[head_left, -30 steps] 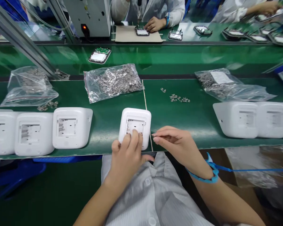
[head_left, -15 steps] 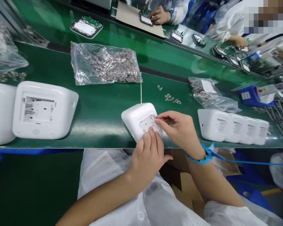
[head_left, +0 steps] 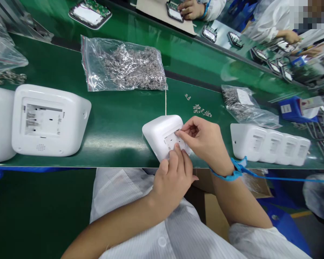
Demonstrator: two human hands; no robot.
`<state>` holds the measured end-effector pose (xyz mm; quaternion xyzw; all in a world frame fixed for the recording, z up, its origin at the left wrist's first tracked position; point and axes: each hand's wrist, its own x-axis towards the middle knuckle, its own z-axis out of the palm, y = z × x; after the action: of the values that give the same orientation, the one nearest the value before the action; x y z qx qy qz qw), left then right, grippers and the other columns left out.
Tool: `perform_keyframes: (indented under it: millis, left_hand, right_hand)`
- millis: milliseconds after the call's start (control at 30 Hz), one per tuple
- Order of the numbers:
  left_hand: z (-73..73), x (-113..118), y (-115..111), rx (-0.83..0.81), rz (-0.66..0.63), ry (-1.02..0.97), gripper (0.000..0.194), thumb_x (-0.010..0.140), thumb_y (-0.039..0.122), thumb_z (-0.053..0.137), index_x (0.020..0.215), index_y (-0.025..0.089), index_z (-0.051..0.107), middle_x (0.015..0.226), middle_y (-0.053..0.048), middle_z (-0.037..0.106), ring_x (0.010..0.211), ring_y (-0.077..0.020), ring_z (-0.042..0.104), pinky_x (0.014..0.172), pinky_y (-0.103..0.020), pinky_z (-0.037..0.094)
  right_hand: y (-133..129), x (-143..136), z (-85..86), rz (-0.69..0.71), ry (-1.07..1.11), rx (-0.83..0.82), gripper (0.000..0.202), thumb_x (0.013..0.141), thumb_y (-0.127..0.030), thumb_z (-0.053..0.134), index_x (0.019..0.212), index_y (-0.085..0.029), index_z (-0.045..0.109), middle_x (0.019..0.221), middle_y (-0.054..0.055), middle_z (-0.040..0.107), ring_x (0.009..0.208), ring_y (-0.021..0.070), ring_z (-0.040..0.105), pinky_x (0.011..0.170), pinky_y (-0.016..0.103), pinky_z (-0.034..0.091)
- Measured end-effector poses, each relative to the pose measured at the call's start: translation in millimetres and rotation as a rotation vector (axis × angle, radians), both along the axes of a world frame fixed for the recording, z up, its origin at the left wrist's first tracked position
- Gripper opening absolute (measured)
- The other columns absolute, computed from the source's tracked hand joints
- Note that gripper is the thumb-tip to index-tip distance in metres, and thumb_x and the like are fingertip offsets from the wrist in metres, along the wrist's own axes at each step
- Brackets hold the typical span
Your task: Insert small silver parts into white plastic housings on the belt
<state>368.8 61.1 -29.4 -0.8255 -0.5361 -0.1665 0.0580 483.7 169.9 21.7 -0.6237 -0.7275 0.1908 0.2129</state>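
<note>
A white plastic housing (head_left: pixel 159 133) with a recessed battery compartment lies tilted near the bench's front edge. My left hand (head_left: pixel 174 176) holds it down, its fingertips pressed together on the compartment and its thumb sticking out to the side. At the compartment's upper right edge, my right hand (head_left: pixel 205 140) is closed in a pinch of thumb and forefinger. Whatever lies between those fingertips is too small or hidden to make out. Beyond the housing are small metal spring contacts (head_left: pixel 202 110) in a loose cluster, with a few more (head_left: pixel 187 96) just behind.
A clear bag of metal parts (head_left: pixel 135 66) lies behind the housing. Larger white housings (head_left: pixel 48 120) stand left; a row of white housings (head_left: pixel 270 145) stands right, near another parts bag (head_left: pixel 240 102). A blue cord (head_left: pixel 286 178) trails from my right wrist. Co-workers' hands (head_left: pixel 191 9) work across the bench.
The view has shifted slightly, so the bench items sit a little differently in it. Both hands stay on the housing, my right pinch still at the compartment's edge.
</note>
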Motion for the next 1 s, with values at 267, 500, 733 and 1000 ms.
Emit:
perform_keyframes:
  millis: [267, 500, 733, 1000]
  left_hand:
    - [-3.5, -0.3, 1.2, 0.016, -0.012, -0.009, 0.061, 0.096, 0.053, 0.061, 0.138, 0.01, 0.061, 0.147, -0.02, 0.058, 0.124, -0.0284, 0.057, 0.084, -0.036, 0.039]
    - [-6.7, -0.2, -0.9, 0.027, -0.009, 0.005, 0.058, 0.098, 0.049, 0.06, 0.14, 0.01, 0.06, 0.149, -0.021, 0.056, 0.126, -0.0282, 0.055, 0.086, -0.036, 0.039]
    - [2.3, -5.9, 2.5, -0.008, -0.042, 0.019, 0.068, 0.091, 0.059, 0.067, 0.139, 0.011, 0.061, 0.147, -0.019, 0.058, 0.128, -0.0291, 0.051, 0.084, -0.036, 0.038]
    - [1.7, -8.0, 2.9, -0.049, -0.067, -0.012, 0.07, 0.089, 0.057, 0.069, 0.141, 0.011, 0.06, 0.15, -0.018, 0.056, 0.131, -0.03, 0.048, 0.085, -0.036, 0.038]
  right_hand:
    - [2.6, 19.6, 0.8, 0.069, 0.136, -0.205, 0.026, 0.086, -0.043, 0.071, 0.083, -0.019, 0.063, 0.073, 0.003, 0.064, 0.062, 0.0147, 0.054, 0.056, 0.028, 0.043]
    - [21.8, 24.7, 14.6, 0.135, 0.105, -0.39, 0.023, 0.081, -0.038, 0.075, 0.077, -0.017, 0.066, 0.069, 0.002, 0.062, 0.061, 0.0133, 0.052, 0.052, 0.026, 0.041]
    - [40.9, 24.8, 26.2, 0.225, 0.016, -0.494, 0.035, 0.076, -0.05, 0.081, 0.075, -0.018, 0.07, 0.067, 0.003, 0.065, 0.061, 0.0147, 0.055, 0.051, 0.026, 0.042]
    - [42.5, 19.4, 26.0, 0.181, 0.005, -0.508, 0.032, 0.073, -0.045, 0.082, 0.07, -0.018, 0.067, 0.064, 0.004, 0.064, 0.057, 0.0149, 0.054, 0.049, 0.027, 0.039]
